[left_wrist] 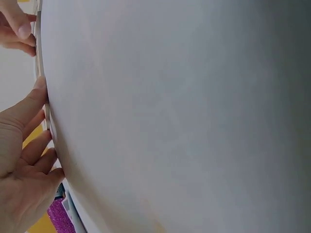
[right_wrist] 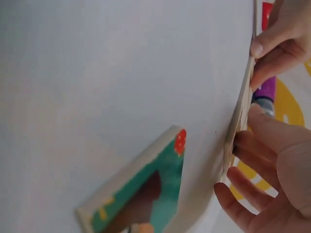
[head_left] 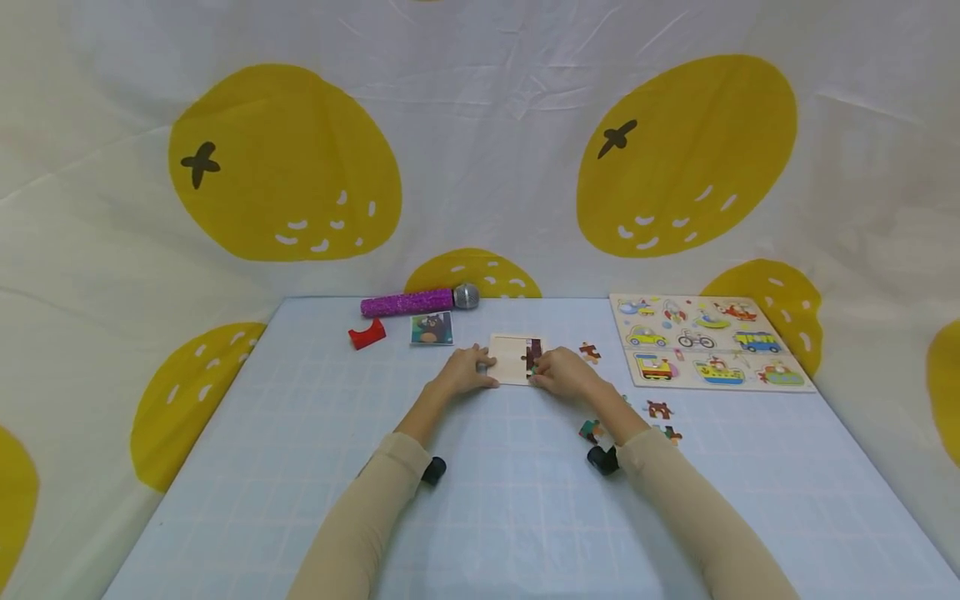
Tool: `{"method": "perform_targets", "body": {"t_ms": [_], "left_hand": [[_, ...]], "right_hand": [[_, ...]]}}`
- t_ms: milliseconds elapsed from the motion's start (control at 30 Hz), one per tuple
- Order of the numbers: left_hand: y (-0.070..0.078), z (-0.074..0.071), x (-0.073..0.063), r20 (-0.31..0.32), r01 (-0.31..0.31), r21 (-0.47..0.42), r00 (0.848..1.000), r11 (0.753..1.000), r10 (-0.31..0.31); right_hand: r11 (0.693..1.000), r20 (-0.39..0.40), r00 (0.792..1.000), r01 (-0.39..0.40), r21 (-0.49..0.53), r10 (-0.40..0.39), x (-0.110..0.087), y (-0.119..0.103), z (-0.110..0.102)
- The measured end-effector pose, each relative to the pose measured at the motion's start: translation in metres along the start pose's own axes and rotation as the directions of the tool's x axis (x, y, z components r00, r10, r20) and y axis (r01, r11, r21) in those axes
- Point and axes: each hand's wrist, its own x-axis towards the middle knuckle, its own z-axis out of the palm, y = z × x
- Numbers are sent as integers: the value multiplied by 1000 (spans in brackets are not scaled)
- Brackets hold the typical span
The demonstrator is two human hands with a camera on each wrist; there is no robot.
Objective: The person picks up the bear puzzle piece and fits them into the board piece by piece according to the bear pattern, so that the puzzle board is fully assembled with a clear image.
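A small pale wooden puzzle tray [head_left: 507, 363] lies on the table, with dark brown jigsaw pieces [head_left: 533, 348] along its right side. My left hand [head_left: 462, 372] grips the tray at its left edge, thumb at the near corner and fingers spread along the side. With bent fingers, my right hand [head_left: 564, 372] pinches a puzzle piece [head_left: 532, 372] at the tray's near right part; the fingers hide most of it. In the right wrist view, the thumb and fingertips of the right hand [right_wrist: 286, 165] meet over the tray's edge [right_wrist: 236, 121].
Loose puzzle pieces lie right of the tray, one [head_left: 589, 352] beside it, others [head_left: 659, 410] [head_left: 592, 430] near the right forearm. A vehicle puzzle board [head_left: 716, 342] lies farther right. Behind left are a purple microphone [head_left: 412, 303], a picture card [head_left: 431, 328] and a red curved block [head_left: 367, 334].
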Motion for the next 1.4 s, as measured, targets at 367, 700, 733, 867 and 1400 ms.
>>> {"method": "perform_targets", "body": {"t_ms": [367,700,733,867,1400], "left_hand": [[0,1,-1,6,0,8,1000,1000,-1],[0,2,0,-2,-31,23,1000,999,31],[1,2,0,-3,-32,27,999,999,32],[1,1,-1,-2,-8,20,1000,1000,8],[9,6,-3,-76,32,120,997,992,-23]], "right_hand": [[1000,118,993,4,16,-6,-2,-2,-4],[999,76,996,38,30,-40,-9,3,0],[998,73,996,38,58,-42,-10,4,-1],[977,36,998,-59,205,53,-15,15,-6],[835,-110,846,-479,271,521,-30,69,-18]]}}
